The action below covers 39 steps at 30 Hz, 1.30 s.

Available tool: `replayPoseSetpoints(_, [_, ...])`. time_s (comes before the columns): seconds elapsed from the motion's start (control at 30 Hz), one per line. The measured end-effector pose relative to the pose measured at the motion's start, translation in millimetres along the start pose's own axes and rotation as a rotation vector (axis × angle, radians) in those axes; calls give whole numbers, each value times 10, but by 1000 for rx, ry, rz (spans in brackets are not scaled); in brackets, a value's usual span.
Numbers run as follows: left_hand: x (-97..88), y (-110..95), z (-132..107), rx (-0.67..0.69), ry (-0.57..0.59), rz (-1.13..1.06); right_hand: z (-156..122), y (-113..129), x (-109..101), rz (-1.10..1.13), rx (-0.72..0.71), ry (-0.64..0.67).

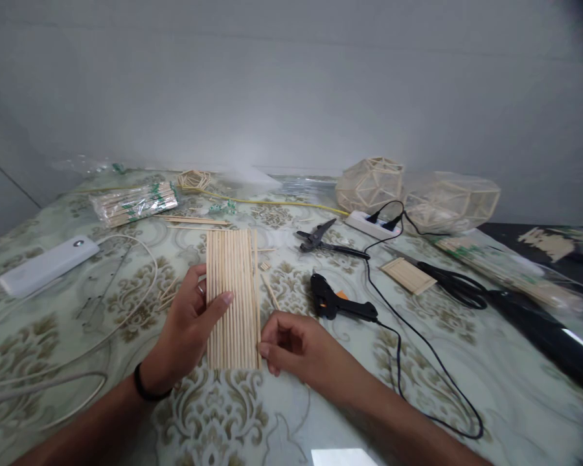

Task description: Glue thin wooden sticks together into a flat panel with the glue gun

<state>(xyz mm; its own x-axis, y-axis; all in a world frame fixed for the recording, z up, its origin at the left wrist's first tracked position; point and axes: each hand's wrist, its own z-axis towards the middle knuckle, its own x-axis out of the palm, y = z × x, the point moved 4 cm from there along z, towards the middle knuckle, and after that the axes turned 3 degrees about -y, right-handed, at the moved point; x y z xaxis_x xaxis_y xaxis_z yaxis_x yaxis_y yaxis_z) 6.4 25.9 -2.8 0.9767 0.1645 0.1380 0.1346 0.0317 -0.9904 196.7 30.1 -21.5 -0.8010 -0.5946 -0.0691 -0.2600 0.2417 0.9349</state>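
Gripping: left hand (194,320), on the left edge of stick panel (230,272), to its right. Pinching: right hand (287,341), on outermost stick (257,291), gap alongside. Row apparently mostly done; that stick seemingly unjoined. Glue gun (342,303): beyond right hand.

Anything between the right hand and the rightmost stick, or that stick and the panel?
Nothing visible. The right hand is at the near end of the stick; only a narrow gap shows between stick and panel, towards the far end. The glue gun lies off to the right.
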Motion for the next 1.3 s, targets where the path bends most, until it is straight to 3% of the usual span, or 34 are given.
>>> replayPoseSetpoints(0.33, [22,39,-56,-62,78,34,-15,-13,-105,-140,-99,-71])
replayPoseSetpoints(0.73, [66,162,-134,-152,211,61,-21,160,-344,-235,-199,-309])
replayPoseSetpoints(1.3, [98,294,-124,-221,346,45,9,103,-403,-248,-162,-315])
